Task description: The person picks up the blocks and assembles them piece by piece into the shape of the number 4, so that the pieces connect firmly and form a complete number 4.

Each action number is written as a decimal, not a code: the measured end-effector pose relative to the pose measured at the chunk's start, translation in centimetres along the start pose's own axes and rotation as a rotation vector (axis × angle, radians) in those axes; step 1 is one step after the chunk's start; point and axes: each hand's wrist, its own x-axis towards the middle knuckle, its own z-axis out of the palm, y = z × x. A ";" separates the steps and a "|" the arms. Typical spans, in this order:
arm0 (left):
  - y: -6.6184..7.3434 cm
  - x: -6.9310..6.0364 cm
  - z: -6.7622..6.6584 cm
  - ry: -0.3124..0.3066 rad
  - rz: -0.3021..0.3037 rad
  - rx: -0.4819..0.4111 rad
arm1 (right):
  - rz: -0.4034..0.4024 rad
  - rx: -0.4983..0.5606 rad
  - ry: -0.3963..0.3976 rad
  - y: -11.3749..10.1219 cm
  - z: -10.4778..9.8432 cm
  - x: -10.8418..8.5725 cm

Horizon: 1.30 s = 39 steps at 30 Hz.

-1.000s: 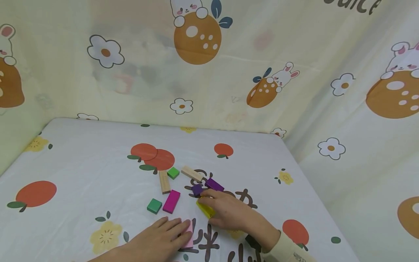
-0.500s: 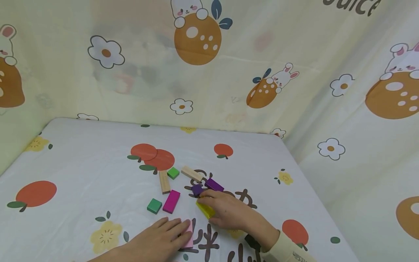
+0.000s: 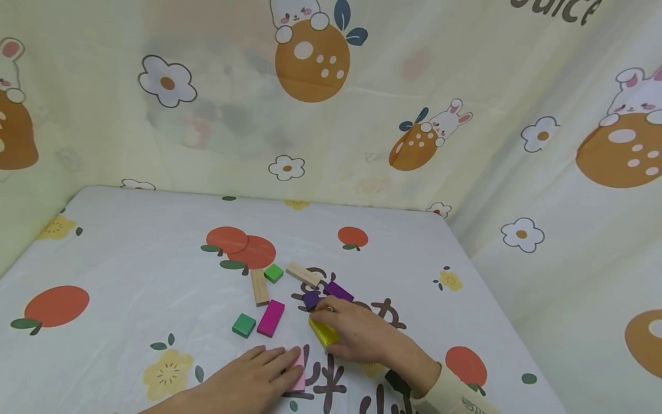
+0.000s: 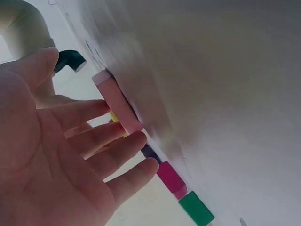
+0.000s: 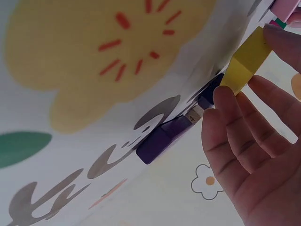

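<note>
At the near side of the table, my left hand [image 3: 250,376] lies with its fingers nearly straight, fingertips touching a pink block [image 3: 298,376]. The left wrist view shows that pink block [image 4: 118,103] against the extended fingertips, the thumb apart from it. My right hand [image 3: 364,333] pinches a yellow block [image 3: 323,332] between thumb and fingers. In the right wrist view the yellow block [image 5: 248,60] looks tilted at the table surface. Just beyond the right fingers are a dark purple block [image 3: 311,301] and a longer purple block [image 3: 339,291].
Left of the right hand lie a magenta block [image 3: 271,318] and a green block [image 3: 244,325]. Farther back are two plain wooden blocks, one upright in view [image 3: 260,287], and a bright green block [image 3: 274,273]. A printed cloth [image 3: 155,247] covers the table; curtains hang behind.
The yellow block has shifted and tilted very slightly in my right hand's fingers. My left hand and the other blocks stay practically still.
</note>
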 end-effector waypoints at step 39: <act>0.0 -0.2 0.0 -0.018 -0.021 0.003 | -0.001 -0.033 0.035 -1.5 -0.4 1.6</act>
